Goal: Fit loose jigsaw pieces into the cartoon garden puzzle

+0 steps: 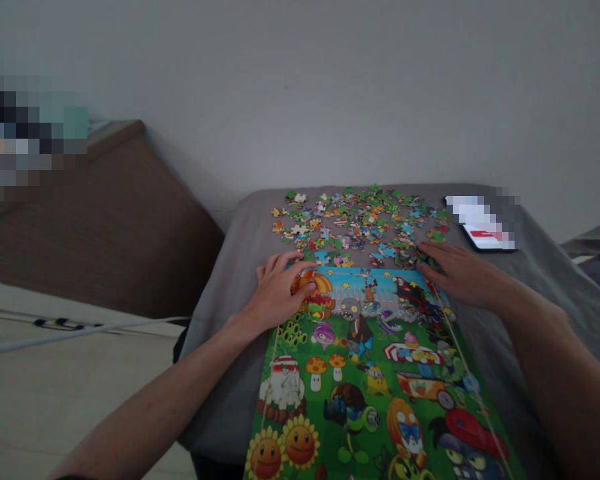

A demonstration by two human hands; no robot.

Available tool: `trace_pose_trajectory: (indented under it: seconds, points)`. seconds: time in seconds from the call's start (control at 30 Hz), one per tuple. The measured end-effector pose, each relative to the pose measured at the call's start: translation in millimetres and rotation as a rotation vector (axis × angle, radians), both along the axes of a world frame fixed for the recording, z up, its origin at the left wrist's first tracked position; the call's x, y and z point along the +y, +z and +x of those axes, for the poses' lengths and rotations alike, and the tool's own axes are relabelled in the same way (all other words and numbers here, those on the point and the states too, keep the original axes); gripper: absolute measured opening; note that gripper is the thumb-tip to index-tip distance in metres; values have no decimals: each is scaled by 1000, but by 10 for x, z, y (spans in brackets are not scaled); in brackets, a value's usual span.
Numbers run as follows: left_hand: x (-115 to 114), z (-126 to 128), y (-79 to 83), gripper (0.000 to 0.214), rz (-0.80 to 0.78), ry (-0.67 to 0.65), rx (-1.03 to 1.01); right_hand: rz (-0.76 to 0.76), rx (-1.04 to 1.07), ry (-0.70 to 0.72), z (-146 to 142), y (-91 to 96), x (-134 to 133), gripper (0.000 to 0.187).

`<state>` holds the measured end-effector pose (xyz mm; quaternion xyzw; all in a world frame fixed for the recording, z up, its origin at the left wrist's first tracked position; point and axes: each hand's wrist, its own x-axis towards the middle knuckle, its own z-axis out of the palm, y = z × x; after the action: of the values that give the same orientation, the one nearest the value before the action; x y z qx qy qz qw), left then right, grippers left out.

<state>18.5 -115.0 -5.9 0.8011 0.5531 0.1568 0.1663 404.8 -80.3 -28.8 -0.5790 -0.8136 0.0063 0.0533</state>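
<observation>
A colourful cartoon puzzle picture (pixel 375 393) lies on a grey-covered table (pixel 240 267). My left hand (pixel 280 290) rests on its top left corner, fingers spread and flat. My right hand (pixel 455 270) lies flat at the top right corner, fingers stretched toward the loose pieces. A spread of several loose puzzle pieces (pixel 360 220) covers the far part of the table, just beyond both hands. Neither hand holds anything that I can see.
A phone (pixel 487 233) with a lit screen lies at the far right of the table. A brown sofa (pixel 105 227) stands to the left, with a white cable (pixel 80 330) on the light floor. A plain wall is behind.
</observation>
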Motion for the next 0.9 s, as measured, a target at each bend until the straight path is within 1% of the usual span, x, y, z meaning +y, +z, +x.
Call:
trace_pose_trajectory:
  seconds: [0.1, 0.23, 0.4, 0.5, 0.63, 0.73, 0.83, 0.9]
  points:
    - [-1, -9, -13, 34, 3, -23, -7, 8, 32, -3, 29, -25, 10, 57]
    - [-11, -30, -26, 31, 10, -39, -10, -14, 29, -12, 30, -17, 9, 58]
    - [9, -57, -46, 37, 15, -20, -23, 7, 24, 2, -4, 7, -8, 56]
    - [36, -71, -79, 34, 42, -11, -1, 39, 28, -1, -11, 11, -19, 53]
    - [110, -103, -93, 32, 64, -8, -2, 28, 21, 9, -10, 21, -27, 53]
    - [253, -137, -12, 31, 106, 24, -21, 20, 32, 15, -16, 31, -27, 53]
    - [482, -132, 154, 29, 174, 73, -40, 14, 31, 8, -31, 50, -28, 54]
    - [657, -81, 284, 28, 212, 98, -59, 8, 18, -4, -44, 71, -32, 55]
